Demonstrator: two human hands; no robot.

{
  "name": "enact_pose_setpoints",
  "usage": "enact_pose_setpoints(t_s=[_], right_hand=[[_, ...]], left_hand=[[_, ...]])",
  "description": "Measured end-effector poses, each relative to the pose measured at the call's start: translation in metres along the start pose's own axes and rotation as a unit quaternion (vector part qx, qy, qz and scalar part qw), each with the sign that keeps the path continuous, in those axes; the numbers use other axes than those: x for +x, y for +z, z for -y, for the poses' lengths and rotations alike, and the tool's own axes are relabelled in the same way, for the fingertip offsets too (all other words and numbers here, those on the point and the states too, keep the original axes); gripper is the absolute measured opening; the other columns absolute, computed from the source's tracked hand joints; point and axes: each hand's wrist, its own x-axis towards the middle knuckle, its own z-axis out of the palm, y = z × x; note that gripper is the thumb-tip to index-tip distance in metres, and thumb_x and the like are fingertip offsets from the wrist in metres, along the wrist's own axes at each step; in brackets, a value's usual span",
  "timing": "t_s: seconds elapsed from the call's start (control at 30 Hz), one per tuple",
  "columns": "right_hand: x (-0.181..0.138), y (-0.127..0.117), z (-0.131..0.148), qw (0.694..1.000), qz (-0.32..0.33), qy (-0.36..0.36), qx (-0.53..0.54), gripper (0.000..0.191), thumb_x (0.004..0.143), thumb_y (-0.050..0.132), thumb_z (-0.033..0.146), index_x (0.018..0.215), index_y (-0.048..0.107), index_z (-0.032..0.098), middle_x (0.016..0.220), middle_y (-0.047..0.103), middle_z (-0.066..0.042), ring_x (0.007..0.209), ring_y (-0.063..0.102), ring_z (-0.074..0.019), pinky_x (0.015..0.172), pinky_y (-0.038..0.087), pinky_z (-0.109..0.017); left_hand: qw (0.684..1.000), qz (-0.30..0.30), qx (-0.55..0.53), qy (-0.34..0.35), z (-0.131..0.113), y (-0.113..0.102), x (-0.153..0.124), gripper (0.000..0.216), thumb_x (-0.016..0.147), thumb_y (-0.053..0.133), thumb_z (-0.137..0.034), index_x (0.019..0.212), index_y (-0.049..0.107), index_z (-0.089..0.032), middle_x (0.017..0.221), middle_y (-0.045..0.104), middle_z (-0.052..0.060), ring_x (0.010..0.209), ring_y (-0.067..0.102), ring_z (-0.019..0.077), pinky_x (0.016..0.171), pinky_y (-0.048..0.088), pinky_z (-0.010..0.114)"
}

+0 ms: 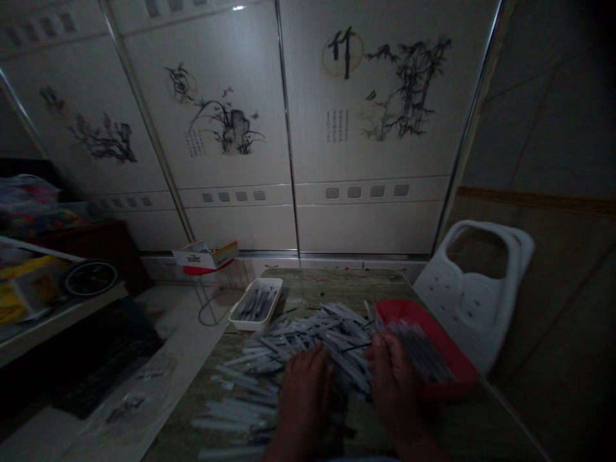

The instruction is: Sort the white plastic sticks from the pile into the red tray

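Note:
A heap of slim translucent pen-like sticks (pixel 332 330), many with dark parts, is spread over the table. My left hand (pixel 305 382) lies palm down at the near side of the heap, its fingers loosely stretched over the sticks. To its right, my right hand (pixel 392 375) has its thumb and fingers pinched together. A thin dark rod (pixel 359 347) pokes out leftward from that pinch. Beside my right hand is a red basket (pixel 455 353) with a bundle of similar sticks (pixel 423 353) in it. The dim light hides finer detail.
A white tray (pixel 239 325) of dark-tipped sticks stands at the table's far left. Behind it, a printed box (pixel 205 258) sits on a red stool (pixel 195 270). A white folding chair (pixel 481 301) leans by the right wall. Cluttered furniture (pixel 62 301) is at left.

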Motion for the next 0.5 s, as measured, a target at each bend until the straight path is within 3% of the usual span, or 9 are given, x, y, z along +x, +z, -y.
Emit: enact_pose_setpoints(t_s=[0.1, 0.2, 0.3, 0.5], right_hand=[[-0.001, 0.000, 0.006, 1.000, -0.007, 0.012, 0.012, 0.043, 0.098, 0.047, 0.063, 0.097, 0.062, 0.022, 0.081, 0.067, -0.003, 0.074, 0.062, -0.0214, 0.068, 0.050, -0.033], [-0.002, 0.001, 0.010, 1.000, -0.012, 0.014, 0.024, 0.044, 0.097, 0.048, 0.063, 0.096, 0.062, 0.022, 0.082, 0.069, -0.004, 0.074, 0.062, -0.0218, 0.070, 0.050, -0.034], [-0.001, 0.002, 0.011, 0.999, -0.013, 0.025, 0.029, 0.044, 0.097, 0.047, 0.064, 0.096, 0.061, 0.022, 0.082, 0.070, -0.004, 0.074, 0.063, -0.0224, 0.071, 0.049, -0.035], [0.001, 0.001, 0.012, 0.997, -0.013, 0.056, 0.056, 0.044, 0.095, 0.051, 0.065, 0.096, 0.062, 0.023, 0.082, 0.071, -0.003, 0.071, 0.064, -0.0214, 0.068, 0.050, -0.034]], left_hand=[[0.989, -0.059, -0.120, -0.060, 0.008, 0.004, -0.001, 0.035, 0.099, 0.051, -0.025, 0.130, 0.066, -0.026, 0.140, 0.067, 0.010, 0.124, 0.065, 0.0270, 0.103, 0.054, 0.046], [0.942, -0.115, -0.269, -0.162, 0.005, -0.004, 0.000, 0.033, 0.099, 0.054, -0.033, 0.128, 0.067, -0.026, 0.136, 0.069, 0.011, 0.117, 0.069, 0.0268, 0.102, 0.054, 0.041], [0.861, -0.179, -0.394, -0.266, -0.001, -0.019, 0.006, 0.034, 0.097, 0.057, -0.048, 0.118, 0.069, -0.023, 0.126, 0.072, 0.011, 0.095, 0.075, 0.0242, 0.091, 0.057, 0.038], [0.649, -0.185, -0.659, -0.332, -0.001, -0.039, 0.017, 0.041, 0.090, 0.065, -0.057, 0.096, 0.068, -0.016, 0.117, 0.073, 0.014, 0.105, 0.074, 0.0271, 0.094, 0.057, 0.040]])
